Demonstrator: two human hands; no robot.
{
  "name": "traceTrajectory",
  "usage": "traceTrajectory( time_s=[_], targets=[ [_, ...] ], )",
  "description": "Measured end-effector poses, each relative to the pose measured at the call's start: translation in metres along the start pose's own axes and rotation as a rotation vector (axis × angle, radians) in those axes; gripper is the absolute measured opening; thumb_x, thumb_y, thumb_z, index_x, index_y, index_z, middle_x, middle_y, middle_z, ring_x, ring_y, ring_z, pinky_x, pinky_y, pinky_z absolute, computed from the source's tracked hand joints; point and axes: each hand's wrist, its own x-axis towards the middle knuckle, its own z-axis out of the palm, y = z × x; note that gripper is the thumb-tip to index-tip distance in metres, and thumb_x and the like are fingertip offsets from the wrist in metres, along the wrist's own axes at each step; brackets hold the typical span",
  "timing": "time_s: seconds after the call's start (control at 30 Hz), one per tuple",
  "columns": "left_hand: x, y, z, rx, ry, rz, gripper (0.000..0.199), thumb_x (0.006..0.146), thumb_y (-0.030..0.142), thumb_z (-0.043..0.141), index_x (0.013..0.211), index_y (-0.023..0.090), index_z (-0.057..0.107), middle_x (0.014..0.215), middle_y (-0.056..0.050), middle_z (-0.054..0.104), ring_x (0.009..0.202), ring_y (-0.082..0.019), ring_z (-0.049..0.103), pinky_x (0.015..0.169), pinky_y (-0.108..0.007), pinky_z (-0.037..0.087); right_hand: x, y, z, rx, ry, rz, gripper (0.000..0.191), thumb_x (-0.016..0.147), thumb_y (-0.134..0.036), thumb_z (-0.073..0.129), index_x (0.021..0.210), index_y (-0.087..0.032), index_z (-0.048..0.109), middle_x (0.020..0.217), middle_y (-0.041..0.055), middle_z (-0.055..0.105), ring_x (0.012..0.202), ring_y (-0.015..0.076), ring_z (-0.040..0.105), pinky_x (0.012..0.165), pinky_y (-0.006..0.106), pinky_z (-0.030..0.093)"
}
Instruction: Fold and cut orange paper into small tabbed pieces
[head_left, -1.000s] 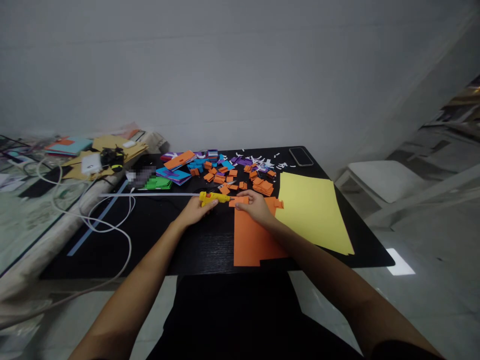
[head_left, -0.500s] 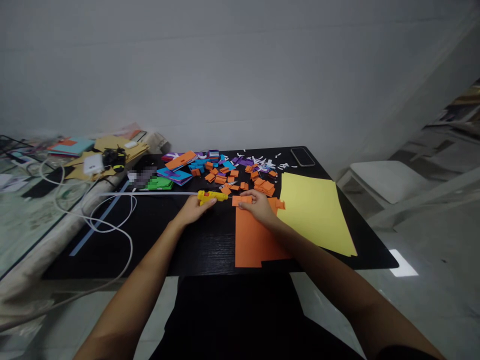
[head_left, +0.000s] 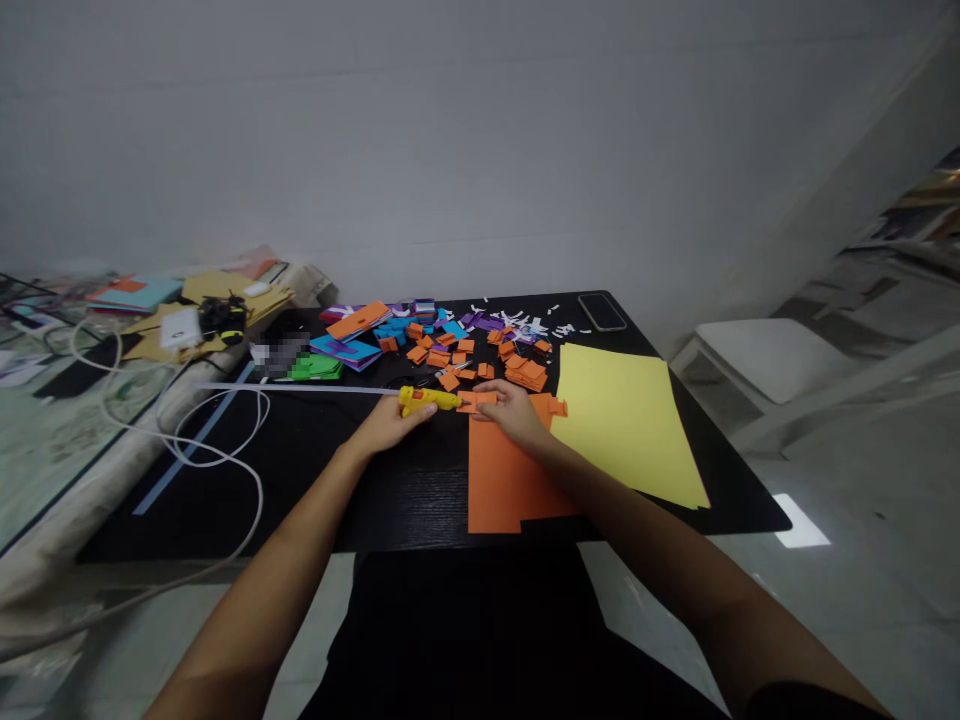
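My left hand (head_left: 391, 424) is wrapped round a yellow glue gun (head_left: 429, 401), its nozzle pointing right. A long whitish glue stick (head_left: 322, 388) reaches out of its back end to the left. Between the fingers of my right hand (head_left: 511, 410) is a small orange paper piece (head_left: 469, 402). The nozzle tip lies at the left part of this piece; whether it touches, I cannot tell. Under my right hand and forearm lies a large orange sheet (head_left: 499, 480), with a small folded orange strip (head_left: 559, 407) at its upper right corner.
Several folded orange pieces (head_left: 525, 372) lie beyond my hands, with blue and purple pieces and white scraps (head_left: 531, 328). Yellow sheets (head_left: 619, 425) lie to the right, a phone (head_left: 602, 312) behind them. A white cable (head_left: 260, 490) loops at the left. A white stool (head_left: 772, 360) stands right.
My left hand has brought the glue gun slightly right, so its nozzle now meets or overlaps the small orange piece in view. My right hand has kept its pinch, almost in place.
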Motion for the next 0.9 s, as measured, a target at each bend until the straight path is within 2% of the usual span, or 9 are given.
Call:
traceTrajectory(
  time_s=[0.23,0.47,0.67,0.9],
  targets=[
    [0.0014,0.0014,0.0011,0.007,-0.027,0.025,0.043,0.085,0.058,0.067,0.076,0.017,0.066,0.055,0.002,0.052,0.056,-0.015,0.050,0.053,-0.024,0.038,-0.0010,-0.0027,0.0017,0.022,-0.019,-0.010,0.030,0.069,-0.029,0.076,0.097,-0.021,0.071,0.093,0.0024,0.067,0.085,0.0195,0.069,0.084,0.042,0.067],
    [0.0012,0.0019,0.0007,0.017,-0.030,0.035,0.040,0.087,0.056,0.066,0.080,0.017,0.068,0.060,0.000,0.058,0.062,-0.017,0.055,0.055,-0.024,0.041,-0.0009,-0.0015,0.0008,0.017,-0.004,-0.003,0.029,0.070,-0.028,0.076,0.098,-0.021,0.071,0.085,0.0003,0.064,0.077,0.0175,0.066,0.083,0.043,0.067],
    [0.0010,-0.0012,-0.0023,0.027,-0.019,0.024,0.040,0.087,0.056,0.066,0.081,0.017,0.070,0.060,0.000,0.059,0.063,-0.018,0.056,0.055,-0.024,0.041,0.0005,0.0012,-0.0005,-0.012,0.034,-0.003,0.029,0.070,-0.026,0.075,0.098,-0.021,0.072,0.070,-0.0051,0.053,0.063,0.0134,0.058,0.080,0.043,0.068],
    [0.0010,-0.0067,-0.0080,0.018,-0.010,-0.027,0.041,0.085,0.058,0.069,0.080,0.018,0.069,0.061,0.000,0.059,0.057,-0.015,0.051,0.050,-0.024,0.038,0.0022,0.0028,-0.0039,-0.026,0.046,0.000,0.029,0.071,-0.027,0.075,0.100,-0.022,0.072,0.079,-0.0007,0.064,0.073,0.0171,0.067,0.083,0.043,0.068]
  ],
)
